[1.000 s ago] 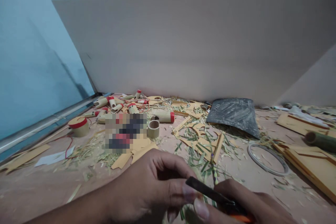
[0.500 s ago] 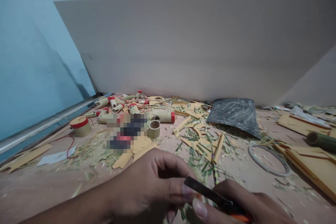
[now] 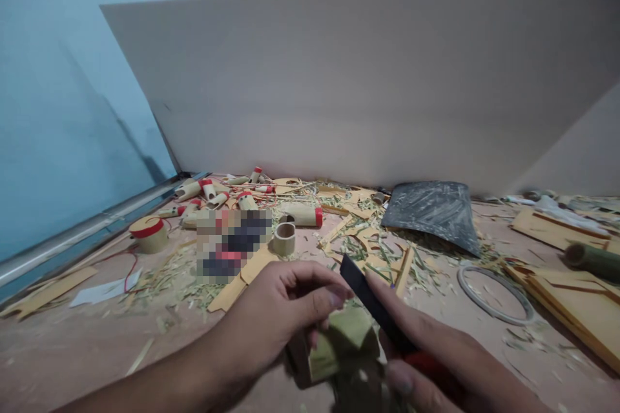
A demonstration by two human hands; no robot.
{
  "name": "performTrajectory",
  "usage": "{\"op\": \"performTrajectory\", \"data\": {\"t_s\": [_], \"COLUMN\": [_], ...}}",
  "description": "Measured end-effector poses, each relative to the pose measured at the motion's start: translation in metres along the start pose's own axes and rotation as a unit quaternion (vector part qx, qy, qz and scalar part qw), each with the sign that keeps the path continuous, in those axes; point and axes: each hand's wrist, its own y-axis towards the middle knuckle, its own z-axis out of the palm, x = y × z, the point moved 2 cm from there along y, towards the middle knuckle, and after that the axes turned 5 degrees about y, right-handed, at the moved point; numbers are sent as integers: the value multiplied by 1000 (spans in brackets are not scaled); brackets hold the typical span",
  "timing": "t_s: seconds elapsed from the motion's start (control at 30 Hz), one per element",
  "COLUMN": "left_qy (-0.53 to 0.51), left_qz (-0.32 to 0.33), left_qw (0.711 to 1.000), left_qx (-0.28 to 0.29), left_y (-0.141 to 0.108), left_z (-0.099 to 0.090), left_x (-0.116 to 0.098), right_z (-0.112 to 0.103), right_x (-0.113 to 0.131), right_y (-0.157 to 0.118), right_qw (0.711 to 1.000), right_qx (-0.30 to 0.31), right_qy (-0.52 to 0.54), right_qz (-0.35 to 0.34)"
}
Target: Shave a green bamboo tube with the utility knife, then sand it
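My right hand (image 3: 431,348) is wrapped round a knife (image 3: 365,293) with a dark, flat, square-tipped blade and a red handle partly hidden by the fingers. Its blade points up and left, with a finger along its edge. Just left of the blade tip, my left hand (image 3: 285,306) is closed, thumb and fingers curled together. What it pinches, if anything, is too small to make out. Below both hands a pale green block (image 3: 339,342), perhaps bamboo, shows with a shadow over it; part of it is hidden by my left hand.
Red-capped bamboo tubes (image 3: 305,215) and a bamboo ring (image 3: 284,239) lie beyond my hands amid shavings and cut board scraps. A dark curved sheet (image 3: 431,213), a roll of tape (image 3: 494,293) and wooden boards (image 3: 571,303) are on the right. A white panel (image 3: 363,77) rises behind.
My right hand has turned the knife more upright and raised it. My left hand has lifted slightly, and the pale green block now shows beneath.
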Motion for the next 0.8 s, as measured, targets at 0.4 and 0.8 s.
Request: {"op": "performTrajectory", "data": {"t_s": [0.4,0.8], "left_qy": [342,23], "left_qz": [19,-69], "left_qw": [939,997], "left_qx": [27,-8], "left_y": [-15,-5], "left_z": [6,4], "left_x": [-6,9], "right_z": [2,-5], "right_x": [-17,-26], "right_y": [-3,28], "right_qw": [990,846], "right_qx": [-29,-50], "right_qy": [79,443], "right_qz": [111,291]}}
